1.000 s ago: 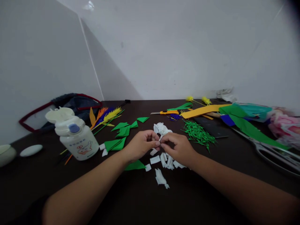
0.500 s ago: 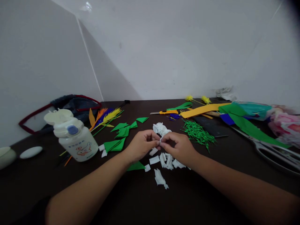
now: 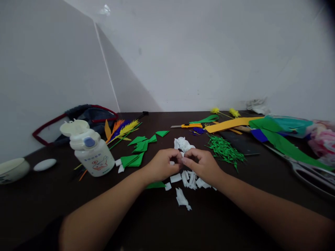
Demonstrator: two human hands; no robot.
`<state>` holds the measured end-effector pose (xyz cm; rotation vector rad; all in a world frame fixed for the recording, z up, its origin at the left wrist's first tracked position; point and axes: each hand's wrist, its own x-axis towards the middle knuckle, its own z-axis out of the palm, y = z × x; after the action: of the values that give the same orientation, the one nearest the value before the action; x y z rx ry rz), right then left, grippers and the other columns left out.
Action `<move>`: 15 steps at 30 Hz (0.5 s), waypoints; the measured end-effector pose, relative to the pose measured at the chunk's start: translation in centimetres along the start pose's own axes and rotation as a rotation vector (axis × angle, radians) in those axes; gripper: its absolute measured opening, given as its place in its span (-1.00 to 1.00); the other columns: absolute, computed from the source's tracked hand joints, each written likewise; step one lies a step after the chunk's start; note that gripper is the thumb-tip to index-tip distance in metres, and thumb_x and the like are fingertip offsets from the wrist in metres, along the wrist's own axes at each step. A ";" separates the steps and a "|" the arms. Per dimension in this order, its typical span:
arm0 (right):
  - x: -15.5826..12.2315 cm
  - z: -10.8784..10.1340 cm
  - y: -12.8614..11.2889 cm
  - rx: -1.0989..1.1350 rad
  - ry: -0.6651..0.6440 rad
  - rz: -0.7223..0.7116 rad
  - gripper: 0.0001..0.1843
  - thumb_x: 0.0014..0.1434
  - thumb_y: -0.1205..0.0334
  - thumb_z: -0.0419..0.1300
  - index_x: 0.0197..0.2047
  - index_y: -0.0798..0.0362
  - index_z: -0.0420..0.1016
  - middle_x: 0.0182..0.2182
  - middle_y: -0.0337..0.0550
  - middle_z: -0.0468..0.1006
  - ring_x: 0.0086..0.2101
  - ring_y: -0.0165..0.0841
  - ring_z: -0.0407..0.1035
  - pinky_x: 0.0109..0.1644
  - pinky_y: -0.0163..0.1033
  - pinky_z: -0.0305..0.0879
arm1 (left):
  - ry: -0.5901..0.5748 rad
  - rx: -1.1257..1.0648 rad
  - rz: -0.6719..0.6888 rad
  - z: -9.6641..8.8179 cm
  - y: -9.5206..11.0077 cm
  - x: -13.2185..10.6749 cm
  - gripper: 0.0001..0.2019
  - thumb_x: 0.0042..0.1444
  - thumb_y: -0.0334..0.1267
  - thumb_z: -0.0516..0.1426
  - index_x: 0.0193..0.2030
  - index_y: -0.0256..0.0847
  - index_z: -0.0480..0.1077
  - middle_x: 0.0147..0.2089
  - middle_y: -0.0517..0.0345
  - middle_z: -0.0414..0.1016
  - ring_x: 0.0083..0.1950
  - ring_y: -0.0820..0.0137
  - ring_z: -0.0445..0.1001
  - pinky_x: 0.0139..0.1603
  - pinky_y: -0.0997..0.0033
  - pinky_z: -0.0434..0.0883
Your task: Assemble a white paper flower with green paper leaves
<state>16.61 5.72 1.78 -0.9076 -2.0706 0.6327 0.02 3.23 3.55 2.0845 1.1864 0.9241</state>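
My left hand [image 3: 163,164] and my right hand [image 3: 202,164] meet fingertip to fingertip over the dark table [image 3: 162,223]. Both are closed in a pinch on a small white paper scrap [image 3: 172,162] that barely shows between them. Under and just in front of the hands lie several white paper scraps [image 3: 190,179], and one more scrap [image 3: 182,199] lies nearer me. A crumpled white paper ball [image 3: 184,143] sits just behind the hands. A green paper piece [image 3: 155,185] pokes out under my left wrist.
A white glue bottle [image 3: 90,149] stands left, with green paper triangles [image 3: 138,146] and coloured paper feathers [image 3: 121,129] beside it. Green shreds [image 3: 225,149], a yellow cutter [image 3: 187,126], paper strips [image 3: 274,137], big scissors [image 3: 310,172] lie right. A bowl [image 3: 12,169] sits far left.
Both hands have sunk a little toward the table and the fingertips have closed tighter together. The view has shifted slightly, so everything sits a bit further right.
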 end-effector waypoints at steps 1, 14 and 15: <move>0.0 0.0 0.0 0.002 -0.007 0.029 -0.81 0.02 0.16 0.10 -0.51 0.08 0.37 -0.62 -0.27 0.36 -0.55 -0.46 0.21 -0.48 -0.34 0.13 | 0.000 0.053 0.043 0.0 0.0 -0.1 -0.97 -0.11 -0.41 0.09 -0.52 -0.28 0.32 -0.50 0.25 0.30 -0.44 0.53 0.23 -0.43 0.54 0.18; -0.1 0.4 0.3 -0.346 0.036 -0.435 -0.91 0.09 0.29 0.07 -0.39 0.05 0.39 -0.37 -0.14 0.39 -0.30 -0.37 0.25 -0.21 -0.25 0.20 | -0.007 -0.226 -0.200 -0.9 -0.3 0.0 -0.81 -0.03 -0.20 0.09 -0.47 -0.31 0.37 -0.53 0.21 0.34 -0.50 0.53 0.20 -0.46 0.52 0.16; -0.1 0.4 0.4 -0.379 0.033 -0.449 -0.91 0.09 0.28 0.07 -0.38 0.05 0.39 -0.38 -0.14 0.39 -0.30 -0.36 0.25 -0.21 -0.24 0.20 | -0.008 -0.206 -0.207 -0.9 -0.4 0.0 -0.83 -0.03 -0.22 0.09 -0.47 -0.30 0.37 -0.53 0.21 0.35 -0.49 0.52 0.21 -0.46 0.52 0.16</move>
<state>16.47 5.78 1.24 -0.6086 -2.3006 -0.0135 -0.88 3.50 3.80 1.7656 1.2210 0.8991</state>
